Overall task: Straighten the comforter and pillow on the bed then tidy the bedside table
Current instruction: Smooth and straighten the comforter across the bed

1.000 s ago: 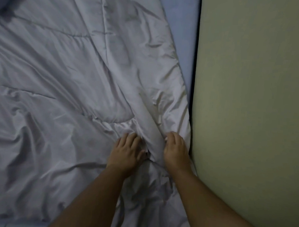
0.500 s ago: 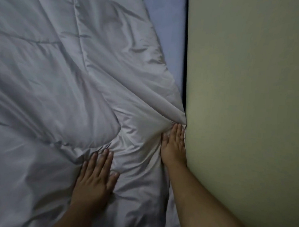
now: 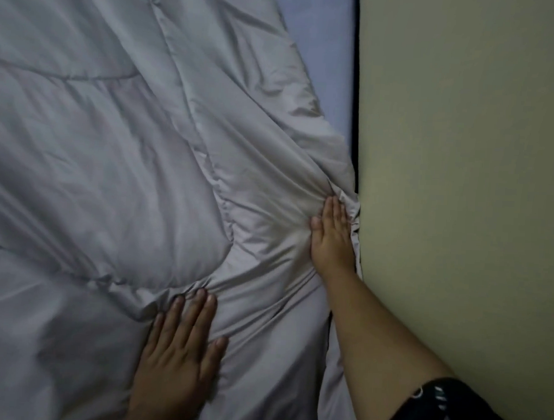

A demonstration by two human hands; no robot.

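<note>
Fingers of left hand (image 3: 175,361) and right hand (image 3: 331,237) straight, pressing flat on comforter (image 3: 112,171)

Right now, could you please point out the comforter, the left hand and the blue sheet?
comforter (image 3: 112,177), head view, on a puffed quilted panel.
left hand (image 3: 175,361), head view, on its back.
blue sheet (image 3: 324,37), head view, on its bare strip.

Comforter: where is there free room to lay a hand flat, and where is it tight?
Free: the wide panel of the comforter above the left hand, and the bare sheet strip between the comforter's edge and the wall. Tight: at the right hand, where folds bunch against the wall.
</note>
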